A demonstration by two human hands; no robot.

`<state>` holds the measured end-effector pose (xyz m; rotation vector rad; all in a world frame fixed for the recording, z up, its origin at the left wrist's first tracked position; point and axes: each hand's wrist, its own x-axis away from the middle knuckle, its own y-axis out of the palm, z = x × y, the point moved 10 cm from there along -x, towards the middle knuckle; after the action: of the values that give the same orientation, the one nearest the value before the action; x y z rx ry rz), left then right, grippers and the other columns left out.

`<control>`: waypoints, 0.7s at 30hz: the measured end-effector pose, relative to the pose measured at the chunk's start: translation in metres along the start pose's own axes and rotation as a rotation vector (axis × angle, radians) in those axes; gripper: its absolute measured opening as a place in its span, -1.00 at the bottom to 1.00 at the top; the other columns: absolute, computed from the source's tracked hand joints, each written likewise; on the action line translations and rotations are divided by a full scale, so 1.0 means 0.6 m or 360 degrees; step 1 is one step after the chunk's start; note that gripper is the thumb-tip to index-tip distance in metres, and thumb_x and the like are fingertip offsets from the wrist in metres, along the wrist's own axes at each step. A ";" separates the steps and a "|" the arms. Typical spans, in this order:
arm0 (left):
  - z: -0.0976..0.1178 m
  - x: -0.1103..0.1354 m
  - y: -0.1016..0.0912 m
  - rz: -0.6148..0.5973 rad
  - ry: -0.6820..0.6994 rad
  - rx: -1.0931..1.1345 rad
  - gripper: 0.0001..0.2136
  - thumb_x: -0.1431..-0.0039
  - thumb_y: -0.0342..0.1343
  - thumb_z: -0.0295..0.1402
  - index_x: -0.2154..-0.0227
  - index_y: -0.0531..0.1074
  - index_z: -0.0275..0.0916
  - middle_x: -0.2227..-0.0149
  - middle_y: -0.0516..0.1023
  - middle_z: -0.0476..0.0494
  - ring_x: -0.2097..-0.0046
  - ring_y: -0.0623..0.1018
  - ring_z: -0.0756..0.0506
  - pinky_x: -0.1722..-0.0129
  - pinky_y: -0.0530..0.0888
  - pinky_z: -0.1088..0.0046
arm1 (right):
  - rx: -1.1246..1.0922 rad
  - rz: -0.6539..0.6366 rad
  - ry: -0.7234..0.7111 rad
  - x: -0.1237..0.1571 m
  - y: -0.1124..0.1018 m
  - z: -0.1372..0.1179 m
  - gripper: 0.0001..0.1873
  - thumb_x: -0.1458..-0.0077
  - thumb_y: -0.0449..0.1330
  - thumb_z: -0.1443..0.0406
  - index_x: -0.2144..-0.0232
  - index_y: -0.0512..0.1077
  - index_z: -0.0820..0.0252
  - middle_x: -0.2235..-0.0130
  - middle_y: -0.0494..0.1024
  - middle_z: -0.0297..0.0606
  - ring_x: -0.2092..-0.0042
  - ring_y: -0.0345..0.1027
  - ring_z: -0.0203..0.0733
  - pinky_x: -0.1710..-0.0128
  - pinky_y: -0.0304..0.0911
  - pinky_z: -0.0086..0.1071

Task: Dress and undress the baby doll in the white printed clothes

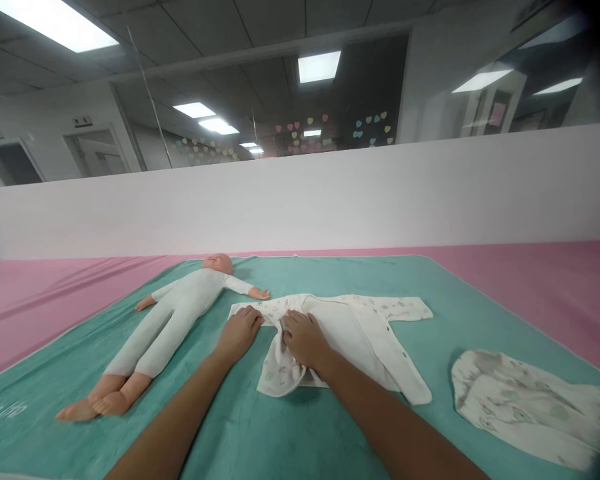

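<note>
Although the far edge of the teal blanket runs just beyond the white baby sleepsuit, open blanket lies on the near side, while only a narrow strip separates the suit from the doll, whose outstretched hand sits just above the suit's edge. Both forearms reach in from the bottom of the view, the left hand and right hand spread palm-down on the suit, pinching nothing, on either side of a bunched fold. Near the blanket's right edge lies a padded baby garment - beyond everything, a pink mat meets a low white wall, with paper hearts on glass above it.
</note>
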<state>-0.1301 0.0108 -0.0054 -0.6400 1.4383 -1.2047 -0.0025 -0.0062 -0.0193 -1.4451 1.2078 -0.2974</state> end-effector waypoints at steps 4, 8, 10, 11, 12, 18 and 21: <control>-0.006 -0.007 0.005 -0.0034 -0.0079 -0.0110 -0.79 -0.18 -0.12 -0.32 0.44 0.39 -0.22 0.30 0.44 -0.13 0.18 0.39 -0.14 0.27 0.26 0.38 | 0.0009 -0.0015 0.0018 0.000 0.002 0.002 -0.69 -0.13 -0.07 0.31 0.06 0.27 0.12 -0.03 0.32 -0.20 -0.08 0.09 -0.17 -0.10 -0.12 -0.17; -0.001 -0.009 0.011 -0.0086 -0.0073 -0.0212 -0.78 -0.19 -0.15 -0.38 0.41 0.39 -0.26 0.26 0.43 -0.20 0.17 0.39 -0.16 0.25 0.26 0.35 | 0.0007 -0.0022 0.0025 0.000 0.002 0.001 -0.69 -0.13 -0.07 0.32 0.07 0.28 0.12 -0.04 0.32 -0.20 -0.08 0.09 -0.17 -0.10 -0.13 -0.19; 0.001 -0.007 0.010 -0.0090 -0.0070 -0.0231 -0.78 -0.20 -0.18 -0.40 0.39 0.37 -0.27 0.25 0.42 -0.22 0.17 0.38 -0.17 0.25 0.25 0.34 | 0.0000 -0.0033 0.0044 0.001 0.002 0.002 -0.69 -0.13 -0.06 0.31 0.07 0.28 0.12 -0.06 0.29 -0.20 -0.09 0.08 -0.17 -0.11 -0.13 -0.19; 0.002 -0.006 0.008 -0.0090 -0.0065 -0.0231 -0.78 -0.21 -0.19 -0.40 0.39 0.36 -0.27 0.25 0.42 -0.22 0.17 0.38 -0.17 0.25 0.25 0.33 | -0.0001 -0.0036 0.0053 0.001 0.002 0.003 -0.68 -0.13 -0.06 0.30 0.06 0.28 0.12 -0.08 0.27 -0.19 -0.10 0.07 -0.16 -0.11 -0.14 -0.18; 0.003 -0.004 0.006 -0.0092 -0.0057 -0.0229 -0.78 -0.21 -0.20 -0.40 0.39 0.36 -0.27 0.26 0.42 -0.21 0.18 0.38 -0.16 0.26 0.25 0.34 | -0.0001 -0.0035 0.0058 0.001 0.002 0.004 -0.68 -0.13 -0.06 0.29 0.05 0.27 0.12 -0.10 0.25 -0.19 -0.11 0.06 -0.15 -0.12 -0.14 -0.18; -0.004 0.008 -0.012 -0.0103 -0.0074 -0.0155 -0.77 -0.21 -0.21 -0.37 0.39 0.35 -0.25 0.27 0.41 -0.20 0.18 0.38 -0.15 0.27 0.25 0.36 | 0.0008 -0.0025 0.0089 0.000 0.006 0.010 -0.61 -0.15 -0.08 0.25 -0.03 0.21 0.12 -0.17 0.16 -0.17 -0.15 0.02 -0.14 -0.13 -0.16 -0.17; 0.001 0.010 -0.015 -0.0102 -0.0043 -0.0149 -0.75 -0.20 -0.19 -0.34 0.42 0.37 -0.25 0.29 0.42 -0.20 0.18 0.39 -0.16 0.25 0.27 0.36 | 0.0008 -0.0042 0.0094 0.000 0.007 0.010 -0.59 -0.14 -0.08 0.24 -0.06 0.18 0.12 -0.20 0.09 -0.17 -0.18 -0.02 -0.14 -0.14 -0.17 -0.17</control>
<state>-0.1333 0.0025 0.0007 -0.7687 1.4676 -1.1792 0.0003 -0.0018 -0.0249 -1.4578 1.2352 -0.3633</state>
